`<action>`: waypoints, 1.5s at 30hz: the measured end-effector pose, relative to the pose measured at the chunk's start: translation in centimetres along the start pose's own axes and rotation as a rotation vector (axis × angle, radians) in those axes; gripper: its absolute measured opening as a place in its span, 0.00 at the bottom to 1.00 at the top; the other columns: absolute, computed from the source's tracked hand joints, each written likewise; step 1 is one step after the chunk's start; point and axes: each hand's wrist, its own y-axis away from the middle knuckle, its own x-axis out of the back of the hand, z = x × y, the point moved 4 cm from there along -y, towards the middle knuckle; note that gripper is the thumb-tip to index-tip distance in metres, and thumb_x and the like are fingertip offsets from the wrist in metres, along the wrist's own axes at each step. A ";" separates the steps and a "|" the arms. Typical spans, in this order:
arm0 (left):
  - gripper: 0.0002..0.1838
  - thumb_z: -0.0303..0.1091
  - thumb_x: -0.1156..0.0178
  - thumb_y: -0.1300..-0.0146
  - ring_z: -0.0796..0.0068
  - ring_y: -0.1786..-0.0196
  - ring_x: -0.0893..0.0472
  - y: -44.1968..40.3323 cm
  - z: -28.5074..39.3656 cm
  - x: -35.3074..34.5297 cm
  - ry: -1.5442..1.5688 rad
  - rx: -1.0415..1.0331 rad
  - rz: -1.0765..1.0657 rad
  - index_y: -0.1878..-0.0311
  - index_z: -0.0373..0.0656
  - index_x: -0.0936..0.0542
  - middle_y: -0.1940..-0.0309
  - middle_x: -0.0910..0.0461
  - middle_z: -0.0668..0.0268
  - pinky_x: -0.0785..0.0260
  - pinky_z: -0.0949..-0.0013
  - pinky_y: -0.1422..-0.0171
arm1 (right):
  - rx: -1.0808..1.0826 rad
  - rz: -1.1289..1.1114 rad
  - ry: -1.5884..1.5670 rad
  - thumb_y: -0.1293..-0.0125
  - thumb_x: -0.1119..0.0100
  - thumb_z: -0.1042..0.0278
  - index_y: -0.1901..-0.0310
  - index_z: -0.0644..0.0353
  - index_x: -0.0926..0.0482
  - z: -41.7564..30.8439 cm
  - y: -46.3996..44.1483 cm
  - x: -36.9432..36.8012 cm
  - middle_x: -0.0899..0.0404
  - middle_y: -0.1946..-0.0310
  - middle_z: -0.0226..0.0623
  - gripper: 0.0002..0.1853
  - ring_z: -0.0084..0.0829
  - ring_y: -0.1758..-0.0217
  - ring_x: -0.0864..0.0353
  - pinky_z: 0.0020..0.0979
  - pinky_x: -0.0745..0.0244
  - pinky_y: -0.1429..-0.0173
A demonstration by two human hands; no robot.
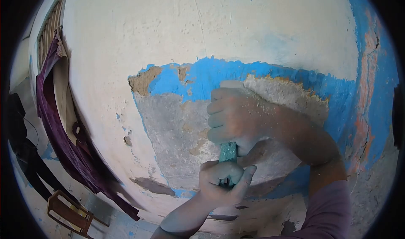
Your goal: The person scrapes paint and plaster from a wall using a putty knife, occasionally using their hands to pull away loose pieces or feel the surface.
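Left fingers (230, 170) wrapped around green tool (228, 153)

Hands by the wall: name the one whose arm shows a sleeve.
The right hand, the upper one: a purplish sleeve shows on its arm, while the left hand, below it, shows only a bare forearm.

Pale tiled floor (126, 229), lower left; brown wooden chair (67, 213) standing on it, partly cut off.

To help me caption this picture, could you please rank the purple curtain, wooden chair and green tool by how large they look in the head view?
1. Purple curtain
2. Wooden chair
3. Green tool, partly hidden; judged by what shows
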 end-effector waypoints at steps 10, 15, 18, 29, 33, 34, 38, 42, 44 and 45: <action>0.19 0.24 0.31 0.50 0.82 0.90 0.37 -0.6 2.9 0.9 0.030 -0.032 -0.051 0.87 0.47 0.31 0.93 0.37 0.74 0.48 0.75 0.86 | 0.011 0.177 -0.089 0.76 0.42 0.58 0.86 0.49 0.35 0.3 -0.2 0.8 0.40 0.85 0.24 0.14 0.30 0.78 0.35 0.34 0.43 0.71; 0.19 0.20 0.32 0.53 0.85 0.88 0.34 0.1 1.9 0.8 0.066 0.016 -0.087 0.85 0.47 0.33 0.92 0.33 0.73 0.47 0.79 0.83 | 0.019 0.241 -0.207 0.76 0.40 0.56 0.85 0.50 0.37 -0.4 0.1 0.3 0.42 0.84 0.24 0.17 0.30 0.78 0.35 0.35 0.45 0.71; 0.19 0.19 0.32 0.53 0.85 0.88 0.35 -0.1 2.2 0.8 -0.012 -0.095 -0.069 0.85 0.47 0.33 0.92 0.33 0.73 0.48 0.79 0.83 | -0.011 0.258 -0.185 0.75 0.39 0.55 0.85 0.51 0.36 -1.2 0.1 0.2 0.42 0.84 0.25 0.17 0.30 0.77 0.35 0.35 0.44 0.70; 0.15 0.24 0.31 0.48 0.77 0.85 0.30 4.8 -2.2 -0.1 0.060 -0.062 0.030 0.79 0.43 0.29 0.87 0.29 0.65 0.40 0.74 0.82 | -0.215 0.410 0.080 0.59 0.41 0.60 0.71 0.52 0.21 -4.8 1.9 -1.8 0.26 0.65 0.29 0.11 0.32 0.54 0.28 0.45 0.34 0.43; 0.12 0.24 0.33 0.45 0.75 0.80 0.27 7.2 -3.8 -0.6 0.384 0.095 0.168 0.70 0.42 0.30 0.82 0.27 0.63 0.36 0.72 0.76 | -0.504 0.549 0.091 0.48 0.40 0.62 0.52 0.56 0.20 -6.0 4.0 -0.9 0.27 0.50 0.34 0.20 0.38 0.46 0.32 0.47 0.38 0.39; 0.12 0.24 0.33 0.45 0.75 0.80 0.27 7.5 -4.2 -0.7 0.392 0.103 0.173 0.70 0.42 0.30 0.82 0.27 0.63 0.36 0.72 0.76 | -0.507 0.538 0.086 0.48 0.40 0.62 0.52 0.56 0.20 -7.0 4.5 -1.2 0.27 0.50 0.34 0.20 0.38 0.46 0.32 0.47 0.38 0.39; 0.12 0.26 0.35 0.43 0.71 0.79 0.26 9.5 -5.8 -1.5 0.418 0.025 0.018 0.69 0.41 0.31 0.80 0.25 0.62 0.34 0.70 0.75 | -0.737 0.653 -0.406 0.37 0.46 0.56 0.35 0.73 0.45 -9.6 6.5 -3.2 0.32 0.46 0.51 0.36 0.43 0.40 0.35 0.43 0.39 0.37; 0.12 0.22 0.38 0.44 0.70 0.79 0.25 9.3 -6.0 -2.3 0.551 -0.038 -0.045 0.73 0.42 0.33 0.81 0.26 0.61 0.34 0.70 0.75 | -1.094 0.700 -1.301 0.33 0.48 0.47 0.37 0.72 0.42 -11.7 5.8 -6.0 0.27 0.51 0.44 0.36 0.31 0.50 0.26 0.35 0.33 0.42; 0.11 0.19 0.43 0.41 0.74 0.79 0.26 9.6 -6.9 -2.1 0.601 -0.040 -0.113 0.68 0.43 0.36 0.82 0.28 0.63 0.35 0.71 0.74 | -1.214 0.627 -1.158 0.33 0.47 0.49 0.39 0.71 0.39 -12.3 5.3 -6.5 0.24 0.56 0.40 0.33 0.28 0.54 0.25 0.29 0.31 0.47; 0.12 0.20 0.50 0.36 0.78 0.77 0.28 11.0 -7.3 -2.4 0.840 0.106 -0.029 0.59 0.45 0.42 0.74 0.29 0.61 0.36 0.74 0.74 | -1.322 0.735 -1.180 0.32 0.47 0.51 0.41 0.70 0.37 -12.9 5.5 -7.3 0.24 0.60 0.37 0.30 0.24 0.58 0.26 0.27 0.30 0.51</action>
